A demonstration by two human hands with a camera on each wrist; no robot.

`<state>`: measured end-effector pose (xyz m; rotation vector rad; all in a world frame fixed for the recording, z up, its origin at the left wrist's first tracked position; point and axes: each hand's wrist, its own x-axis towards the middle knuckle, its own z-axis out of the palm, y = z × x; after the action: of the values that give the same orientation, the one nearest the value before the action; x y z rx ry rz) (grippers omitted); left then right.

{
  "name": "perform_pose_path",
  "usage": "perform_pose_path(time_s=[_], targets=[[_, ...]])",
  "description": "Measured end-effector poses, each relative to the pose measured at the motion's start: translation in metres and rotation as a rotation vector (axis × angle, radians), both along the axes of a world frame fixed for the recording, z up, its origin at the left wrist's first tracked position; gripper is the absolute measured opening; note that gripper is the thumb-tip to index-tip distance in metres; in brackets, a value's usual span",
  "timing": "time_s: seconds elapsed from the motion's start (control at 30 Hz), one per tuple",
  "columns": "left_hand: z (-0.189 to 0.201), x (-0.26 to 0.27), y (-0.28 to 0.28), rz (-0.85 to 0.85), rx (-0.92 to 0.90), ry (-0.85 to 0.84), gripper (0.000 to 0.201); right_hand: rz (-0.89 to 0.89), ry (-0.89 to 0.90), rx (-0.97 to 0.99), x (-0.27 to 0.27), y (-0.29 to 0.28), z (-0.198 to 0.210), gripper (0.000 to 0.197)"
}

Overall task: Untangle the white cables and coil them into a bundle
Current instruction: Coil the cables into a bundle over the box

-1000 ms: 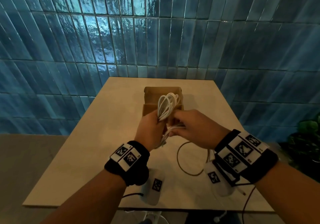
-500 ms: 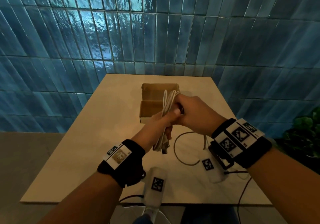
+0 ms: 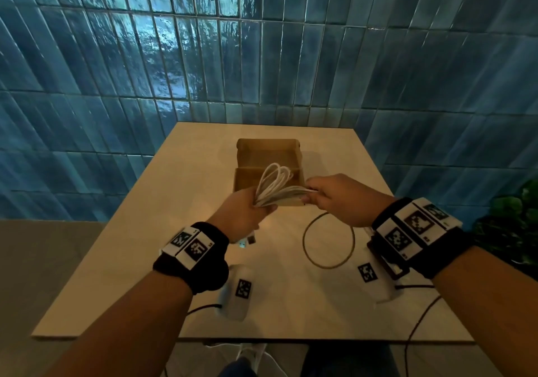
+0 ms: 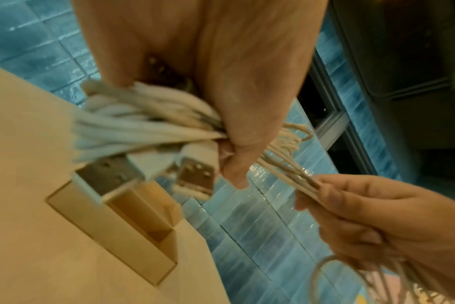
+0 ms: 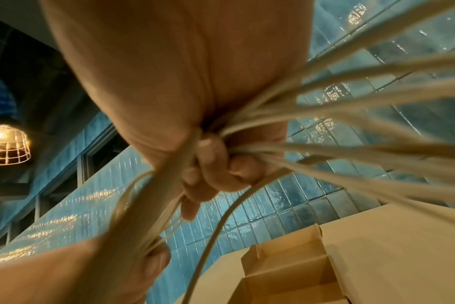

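A bundle of white cables (image 3: 275, 183) is held in the air above the table, in front of the cardboard box (image 3: 267, 155). My left hand (image 3: 247, 210) grips the gathered strands (image 4: 143, 123) in its fist, and loops fan out above it. Two USB plugs (image 4: 195, 174) hang out below this fist. My right hand (image 3: 334, 199) pinches several strands (image 5: 325, 156) drawn out sideways from the bundle, its fingers curled round them (image 4: 351, 205). One long cable loop (image 3: 329, 239) hangs down from the right hand onto the table.
The open cardboard box stands at the middle back of the beige table (image 3: 145, 260). Blue tiles (image 3: 262, 56) cover the wall behind it. A green plant (image 3: 515, 225) is at the right edge. Dark wires (image 3: 419, 327) trail from my wrist devices over the table's near edge.
My hands have drawn apart: the right hand has moved right, pulling strands out sideways. The bundle's loops now fan upward above the left fist, which was tilted half a second ago.
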<state>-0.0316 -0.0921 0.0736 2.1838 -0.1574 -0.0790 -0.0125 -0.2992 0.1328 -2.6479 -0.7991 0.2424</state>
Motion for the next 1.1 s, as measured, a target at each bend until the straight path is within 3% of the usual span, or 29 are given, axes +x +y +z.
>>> perform_pose_path(time_s=[0.13,0.3,0.43,0.57,0.7,0.8,0.93,1.1], targets=[[-0.006,0.008,0.019,0.131,0.090,-0.016,0.016,-0.006,0.003,-0.037,0.005,-0.009,0.005,0.017],[0.003,0.014,0.043,0.289,-0.003,-0.050,0.020,-0.021,-0.041,-0.134,0.016,-0.013,0.001,0.024],[0.017,0.016,0.060,0.391,-0.077,-0.077,0.025,-0.082,0.066,-0.014,0.020,-0.016,-0.006,0.027],[0.022,0.014,0.071,0.451,-0.108,-0.089,0.028,-0.118,0.067,0.030,0.027,-0.020,-0.016,0.013],[0.024,0.010,0.073,0.485,-0.149,-0.096,0.026,-0.160,0.071,0.090,0.030,-0.024,-0.026,0.026],[0.026,0.010,0.073,0.485,-0.193,-0.089,0.025,-0.198,0.042,0.199,0.030,-0.028,-0.033,0.024],[0.029,0.012,0.073,0.539,-0.364,-0.054,0.023,-0.266,-0.055,0.062,0.037,-0.039,-0.047,0.020],[0.035,0.012,0.079,0.571,-0.361,-0.100,0.023,-0.453,-0.123,-0.025,0.044,-0.060,-0.063,0.011]])
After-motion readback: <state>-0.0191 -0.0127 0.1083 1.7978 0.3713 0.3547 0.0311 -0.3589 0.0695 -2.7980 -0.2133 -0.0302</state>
